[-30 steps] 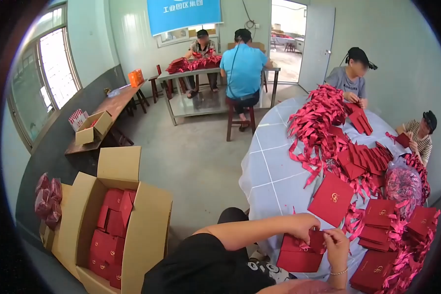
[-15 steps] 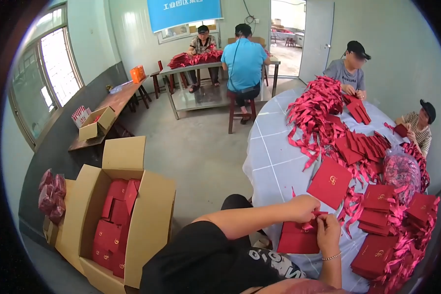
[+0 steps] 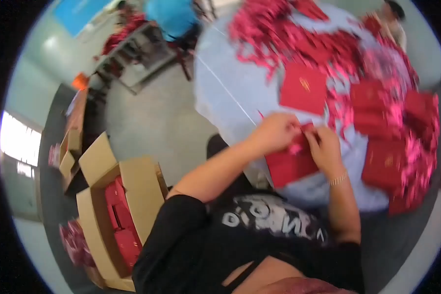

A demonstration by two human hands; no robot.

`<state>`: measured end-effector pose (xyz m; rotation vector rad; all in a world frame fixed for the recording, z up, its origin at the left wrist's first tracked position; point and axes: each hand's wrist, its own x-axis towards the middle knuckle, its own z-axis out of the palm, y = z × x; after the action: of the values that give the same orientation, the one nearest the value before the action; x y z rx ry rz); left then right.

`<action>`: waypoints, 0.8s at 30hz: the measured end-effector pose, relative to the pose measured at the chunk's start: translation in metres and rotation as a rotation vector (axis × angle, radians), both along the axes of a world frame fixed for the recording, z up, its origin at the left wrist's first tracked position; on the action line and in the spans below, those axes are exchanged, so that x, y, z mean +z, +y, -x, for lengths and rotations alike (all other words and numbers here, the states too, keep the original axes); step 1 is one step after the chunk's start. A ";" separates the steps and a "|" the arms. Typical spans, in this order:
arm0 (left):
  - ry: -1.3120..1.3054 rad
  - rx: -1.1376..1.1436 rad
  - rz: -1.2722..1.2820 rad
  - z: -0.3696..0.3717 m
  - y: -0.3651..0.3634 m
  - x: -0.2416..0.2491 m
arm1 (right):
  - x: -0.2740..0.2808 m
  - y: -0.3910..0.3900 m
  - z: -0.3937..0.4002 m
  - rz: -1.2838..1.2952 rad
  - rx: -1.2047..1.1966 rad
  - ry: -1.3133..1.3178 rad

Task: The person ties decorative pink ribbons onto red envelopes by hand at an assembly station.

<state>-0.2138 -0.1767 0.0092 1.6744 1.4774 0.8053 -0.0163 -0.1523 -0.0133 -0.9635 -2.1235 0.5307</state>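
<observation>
A red gift bag (image 3: 290,169) lies at the near edge of the round table, below both my hands. My left hand (image 3: 278,131) is closed, fingertips pinching a red ribbon (image 3: 296,147) at the bag's upper part. From the other side my right hand (image 3: 325,149), with a bracelet on its wrist, pinches the same ribbon area, thumb and forefinger close together. Blur hides exactly how the ribbon runs between the fingers. Just beyond my hands lies a flat red bag (image 3: 304,88) with a gold emblem.
Stacks of red bags (image 3: 384,159) and a heap of red ribbons (image 3: 259,34) cover much of the round table (image 3: 215,73). To my left stands an open carton (image 3: 139,196) with red bags inside. A person (image 3: 394,27) sits at the far right; another in blue (image 3: 171,17) sits farther back.
The view has tilted down and turned, so the table and hands appear higher in it. Both hands stay at the same bag, still pinching at its upper part.
</observation>
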 end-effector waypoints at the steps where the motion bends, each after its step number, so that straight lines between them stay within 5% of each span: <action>1: 0.058 -0.009 -0.175 0.001 0.005 -0.020 | -0.004 -0.001 0.000 -0.004 -0.027 0.029; 14: 0.395 -0.048 -0.651 -0.025 -0.006 -0.016 | -0.001 -0.005 0.003 0.084 -0.167 -0.092; 24: 0.068 -0.004 -0.211 -0.015 0.007 -0.025 | -0.004 0.004 -0.008 0.242 -0.065 -0.011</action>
<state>-0.1988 -0.1701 -0.0162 1.8761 1.4762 0.9380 -0.0084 -0.1483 -0.0172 -1.1666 -2.0623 0.7640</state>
